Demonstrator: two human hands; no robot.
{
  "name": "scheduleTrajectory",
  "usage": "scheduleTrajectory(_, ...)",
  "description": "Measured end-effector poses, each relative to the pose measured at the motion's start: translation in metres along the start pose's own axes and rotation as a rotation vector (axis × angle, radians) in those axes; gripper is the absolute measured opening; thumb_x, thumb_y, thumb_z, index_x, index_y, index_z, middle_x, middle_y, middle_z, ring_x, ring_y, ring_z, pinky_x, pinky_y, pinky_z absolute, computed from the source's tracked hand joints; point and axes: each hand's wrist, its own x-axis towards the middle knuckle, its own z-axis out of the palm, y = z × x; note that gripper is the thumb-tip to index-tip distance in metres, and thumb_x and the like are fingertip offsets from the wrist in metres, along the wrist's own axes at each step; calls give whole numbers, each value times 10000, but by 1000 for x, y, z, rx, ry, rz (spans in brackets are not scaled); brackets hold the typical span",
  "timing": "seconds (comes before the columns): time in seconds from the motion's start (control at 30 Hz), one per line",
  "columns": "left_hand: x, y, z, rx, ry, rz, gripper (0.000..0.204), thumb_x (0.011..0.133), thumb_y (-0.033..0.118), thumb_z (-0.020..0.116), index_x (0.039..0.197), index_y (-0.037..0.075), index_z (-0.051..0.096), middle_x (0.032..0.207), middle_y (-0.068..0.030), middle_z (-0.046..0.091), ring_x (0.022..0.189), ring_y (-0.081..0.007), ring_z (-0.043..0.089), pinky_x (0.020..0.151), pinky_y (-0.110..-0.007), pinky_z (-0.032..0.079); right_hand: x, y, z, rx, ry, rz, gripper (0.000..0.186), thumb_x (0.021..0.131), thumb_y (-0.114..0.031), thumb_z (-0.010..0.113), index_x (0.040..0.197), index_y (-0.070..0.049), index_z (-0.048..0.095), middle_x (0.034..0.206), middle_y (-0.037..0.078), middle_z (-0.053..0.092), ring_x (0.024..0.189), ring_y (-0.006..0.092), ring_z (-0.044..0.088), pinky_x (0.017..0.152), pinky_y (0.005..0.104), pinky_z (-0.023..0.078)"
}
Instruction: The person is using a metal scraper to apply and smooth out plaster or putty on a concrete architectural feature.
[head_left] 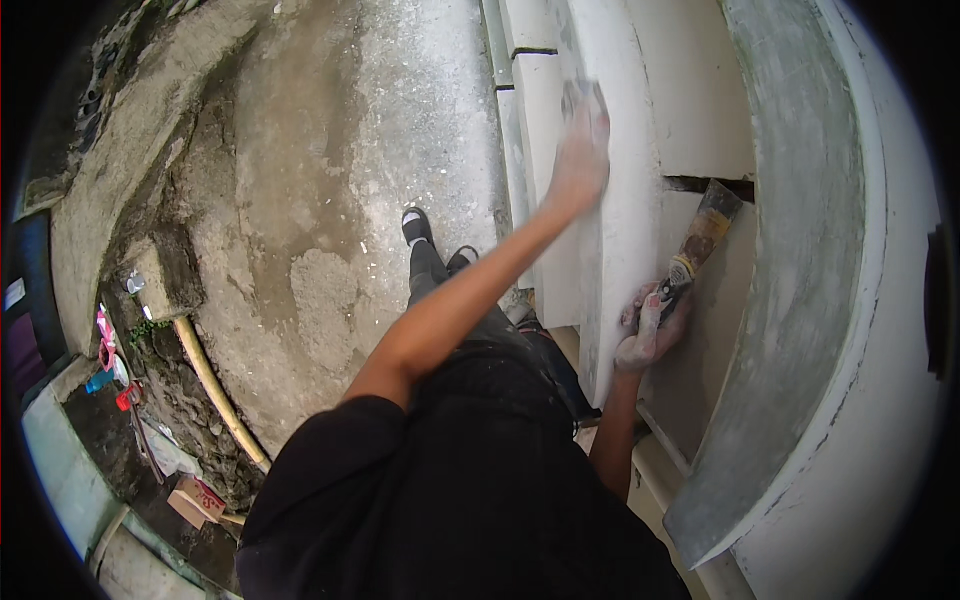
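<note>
My left hand (578, 165) reaches forward along a white plastered ledge (632, 130) and is blurred by motion. Its fingers are closed around a small greyish piece (582, 95) at the ledge's outer edge; I cannot make out what it is. Nearer to me, on the wall side of the ledge, my right hand (652, 335) grips a putty knife (703, 235) by its handle. The wide blade is stained brown and points forward, close to a dark gap in the pale panels (710, 100). White dust coats the right fingers.
A grey band (800, 260) curves along the white wall on the right. Rough concrete ground (320, 200) spreads below left, with my shoe (416, 226) on it. Farther left are a yellowish pole (220, 390), a cardboard box (196, 500) and scattered litter.
</note>
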Motion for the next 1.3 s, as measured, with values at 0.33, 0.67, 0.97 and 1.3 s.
scheduleTrajectory(0.33, 1, 3, 1, 189, 55, 35, 536, 1001, 185, 389, 1439, -78, 226, 1508, -348, 135, 1395, -482, 168, 1155, -447, 198, 1, 1, -4, -37, -44, -15, 374, 889, -167, 573, 1202, 19, 486, 812, 37, 519, 596, 80, 426, 508, 214, 367)
scheduleTrajectory(0.67, 31, -9, 9, 264, 209, 230, 594, 992, 157, 392, 1454, -112, 135, 1531, -332, 74, 1437, -456, 57, 1190, -461, 68, 4, -3, 1, -157, -111, -43, 415, 900, -187, 571, 1244, 27, 483, 806, 19, 507, 602, 70, 421, 524, 203, 353)
scheduleTrajectory(0.97, -5, -20, 23, 424, 135, 245, 634, 985, 142, 368, 1455, -128, 41, 1518, -358, 27, 1433, -469, 24, 1186, -490, 26, 1, -5, -5, -106, -119, -53, 448, 901, -192, 576, 1280, 20, 467, 798, 17, 519, 580, 60, 427, 510, 195, 352)
scheduleTrajectory(1.3, -42, -27, 38, 425, 185, 224, 611, 996, 154, 368, 1439, -149, 76, 1512, -353, 85, 1426, -476, 72, 1183, -502, 36, 3, 3, -11, -155, -149, -65, 474, 917, -196, 567, 1318, 23, 443, 797, 20, 531, 567, 57, 436, 500, 198, 365)
